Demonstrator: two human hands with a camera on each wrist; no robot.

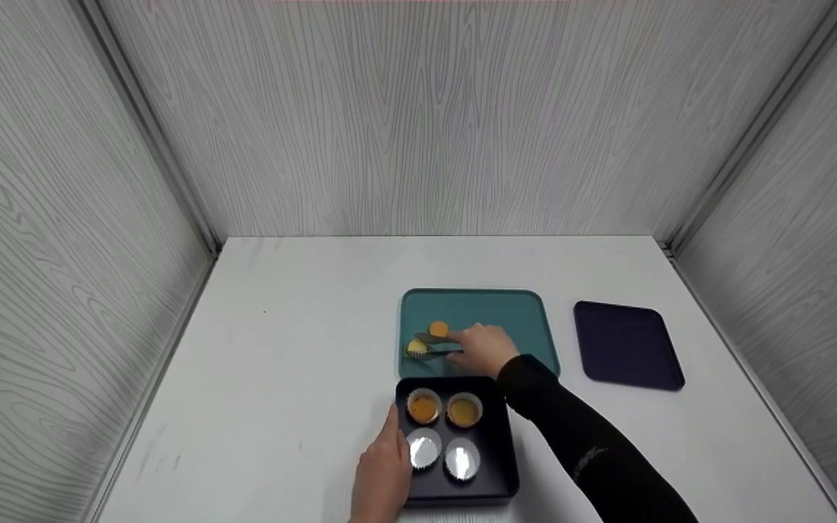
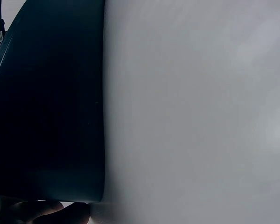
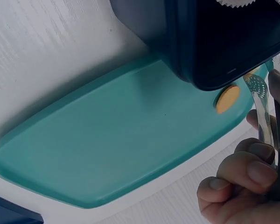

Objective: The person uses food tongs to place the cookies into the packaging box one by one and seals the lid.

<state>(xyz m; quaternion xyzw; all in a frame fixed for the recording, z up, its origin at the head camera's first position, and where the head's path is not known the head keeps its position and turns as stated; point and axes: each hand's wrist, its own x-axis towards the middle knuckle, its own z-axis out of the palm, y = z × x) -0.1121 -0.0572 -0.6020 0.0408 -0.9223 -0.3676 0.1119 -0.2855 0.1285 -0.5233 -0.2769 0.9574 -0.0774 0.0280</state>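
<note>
My right hand (image 1: pixel 487 350) holds metal tongs (image 3: pixel 263 109) with perforated heads over the left part of a teal tray (image 1: pixel 506 309). A yellow piece (image 1: pixel 416 346) shows between the tong heads in the head view. Just beyond them, an orange disc (image 1: pixel 438 329) lies on the tray. My left hand (image 1: pixel 383 468) grips the left side of a dark blue box (image 1: pixel 509 465). Inside it, an orange piece (image 1: pixel 423 408) and a yellow piece (image 1: pixel 464 412) fill the two far paper cups. The near-left cup (image 1: pixel 424 448) and near-right cup (image 1: pixel 462 459) show shiny bare bottoms.
A flat dark purple tray (image 1: pixel 629 345) lies on the white table (image 1: pixel 280 363), right of the teal one. The box stands against the teal tray's near edge. Grey wood-grain panels (image 1: pixel 433 116) enclose the table at the back and both sides.
</note>
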